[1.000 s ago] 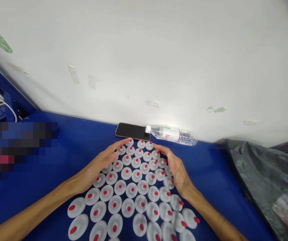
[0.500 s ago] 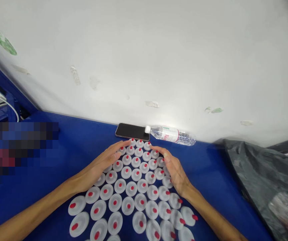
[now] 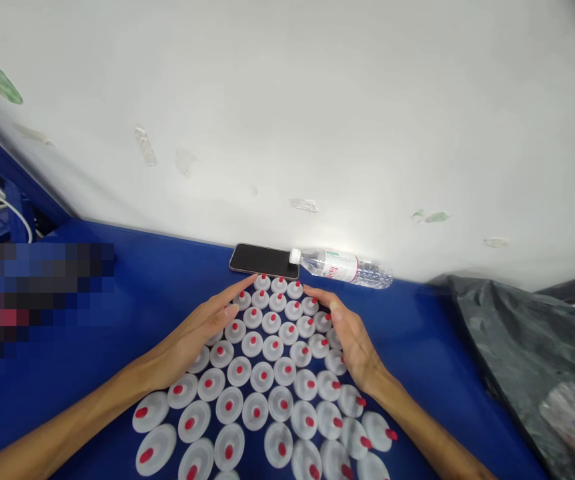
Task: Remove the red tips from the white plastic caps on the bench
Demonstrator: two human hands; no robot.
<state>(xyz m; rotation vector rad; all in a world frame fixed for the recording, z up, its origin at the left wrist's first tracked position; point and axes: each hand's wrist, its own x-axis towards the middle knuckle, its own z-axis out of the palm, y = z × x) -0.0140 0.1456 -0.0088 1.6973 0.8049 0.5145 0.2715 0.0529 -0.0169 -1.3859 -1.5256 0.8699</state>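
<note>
Many round whitish plastic caps with red tips (image 3: 272,348) stand upright in close, uneven rows on the blue table. My left hand (image 3: 195,337) lies along the left side of the group, fingers stretched out toward the far end and touching or nearly touching the outer caps. On the opposite side, my right hand (image 3: 352,340) rests with its fingers extended, its fingertips beside the far right caps. Neither hand grips anything. Some caps at the edges are partly hidden behind my hands, and the nearest ones run off the bottom of the picture.
Beyond the caps, a black phone (image 3: 262,260) lies flat. A clear water bottle (image 3: 342,267) lies on its side against the white wall (image 3: 287,120), its cap over the phone's edge. A dark grey plastic bag (image 3: 512,347) covers the right side of the blue table (image 3: 132,280).
Both hands have eased slightly outward from the far caps, the left fingertips a little to the left. The caps stay almost where they were; the view has shifted slightly.
</note>
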